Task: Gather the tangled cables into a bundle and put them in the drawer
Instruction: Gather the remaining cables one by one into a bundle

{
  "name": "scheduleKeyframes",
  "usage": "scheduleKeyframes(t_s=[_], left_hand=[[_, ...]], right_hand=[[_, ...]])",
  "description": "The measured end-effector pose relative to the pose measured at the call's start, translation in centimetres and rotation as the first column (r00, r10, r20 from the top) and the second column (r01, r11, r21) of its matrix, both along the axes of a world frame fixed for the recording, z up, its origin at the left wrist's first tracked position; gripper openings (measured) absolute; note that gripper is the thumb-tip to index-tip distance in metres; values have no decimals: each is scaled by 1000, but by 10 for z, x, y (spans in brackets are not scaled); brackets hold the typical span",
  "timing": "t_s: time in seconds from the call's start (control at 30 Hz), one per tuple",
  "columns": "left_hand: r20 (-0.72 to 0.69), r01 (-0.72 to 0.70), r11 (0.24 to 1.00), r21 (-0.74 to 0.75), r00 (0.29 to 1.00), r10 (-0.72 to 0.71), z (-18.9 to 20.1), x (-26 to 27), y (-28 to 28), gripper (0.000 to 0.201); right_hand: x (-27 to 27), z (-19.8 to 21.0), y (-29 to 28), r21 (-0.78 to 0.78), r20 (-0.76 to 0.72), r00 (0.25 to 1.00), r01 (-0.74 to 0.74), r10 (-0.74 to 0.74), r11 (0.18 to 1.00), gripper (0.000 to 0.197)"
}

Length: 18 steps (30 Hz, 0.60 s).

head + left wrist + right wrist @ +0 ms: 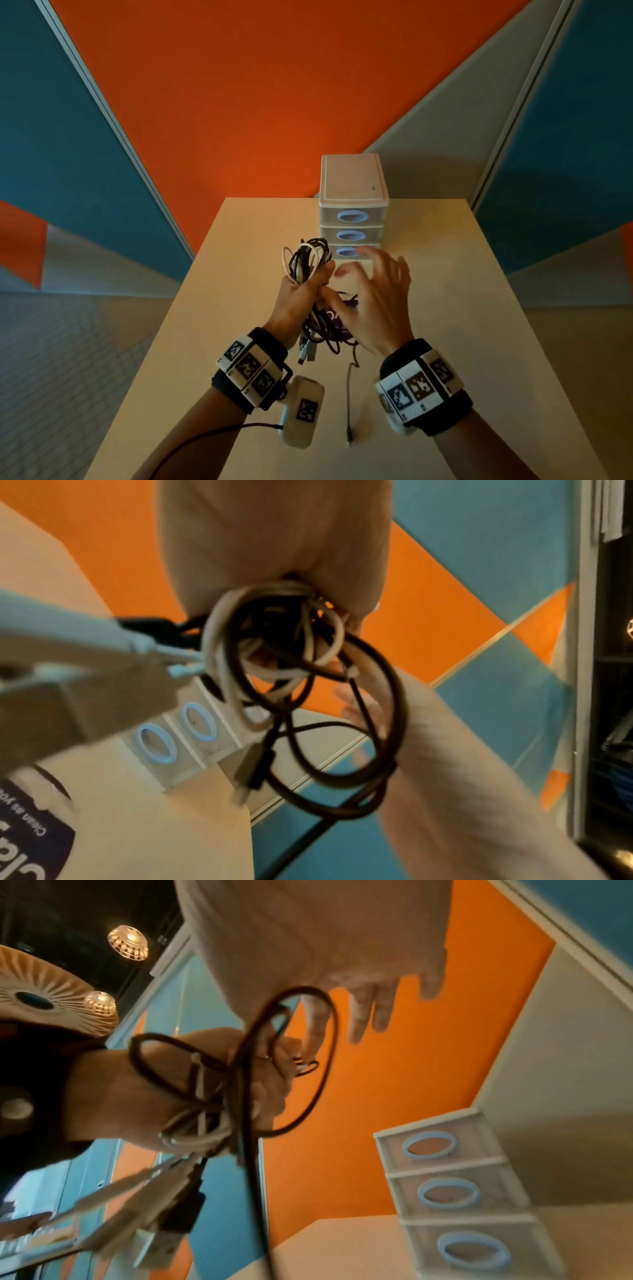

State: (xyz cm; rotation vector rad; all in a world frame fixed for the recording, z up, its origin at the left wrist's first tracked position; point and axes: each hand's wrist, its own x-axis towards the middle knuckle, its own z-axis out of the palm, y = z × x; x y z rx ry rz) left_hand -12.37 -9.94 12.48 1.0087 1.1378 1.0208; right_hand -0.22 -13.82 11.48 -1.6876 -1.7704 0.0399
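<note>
The left hand [298, 298] is fisted round the bundle of cables [307, 262] — black and white loops stick up above the fist, plugs dangle below it over the table [445, 308]. The right hand [378, 301] hovers beside it with fingers spread and loose, holding nothing, just in front of the drawer unit [354, 205] — its upper two drawers are closed, while the bottom one is partly hidden by the hand. One thin cable end [348, 404] lies on the table between the wrists.
</note>
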Motion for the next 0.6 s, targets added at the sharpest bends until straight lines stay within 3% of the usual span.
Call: scheduleKeyframes(t_s=[0.03,0.07,0.1,0.13,0.17,0.2,0.23,0.27,0.33,0.4,0.5,0.6], left_hand=[[34,-7,1000,-21,999,8,1,-2,1,31],[77,-10,999,-46,997,13,3,-6,3,29],[126,-7,998,-65,992,15,4,-9,6,28],[165,-2,997,-75,986,15,5,-12,9,28],[184,-2,997,-78,983,17,6,-14,12,29],[192,-3,997,-76,981,17,7,-15,13,29],[196,-1,997,-73,980,16,8,-17,14,29],[197,1,997,-71,980,13,9,-18,14,28],[186,0,998,-56,983,10,8,-21,15,27],[166,-2,999,-40,986,9,7,-23,16,27],[142,-1,1000,-28,990,5,7,-25,17,28],[140,27,999,-27,990,-23,8,-24,15,28]], right_hand=[[3,-2,-3,-68,-191,981,-30,17,997,57],[3,-5,-6,-197,-454,891,-116,14,974,74],[1,-7,-10,-297,-686,727,-238,-34,925,86],[-2,-12,-13,-333,-818,566,-328,-98,884,86],[-5,-18,-16,-318,-885,445,-366,-135,875,71],[-7,-22,-19,-300,-906,396,-349,-151,888,49],[-10,-23,-22,-297,-899,411,-316,-152,901,29],[-11,-24,-25,-287,-876,464,-279,-133,916,26],[-11,-27,-30,-250,-837,540,-237,-87,939,44],[-6,-26,-31,-234,-839,536,-191,-98,953,48],[-1,-23,-29,-298,-875,452,-215,-176,930,41],[2,-22,-27,-343,-924,277,-304,-263,889,41]])
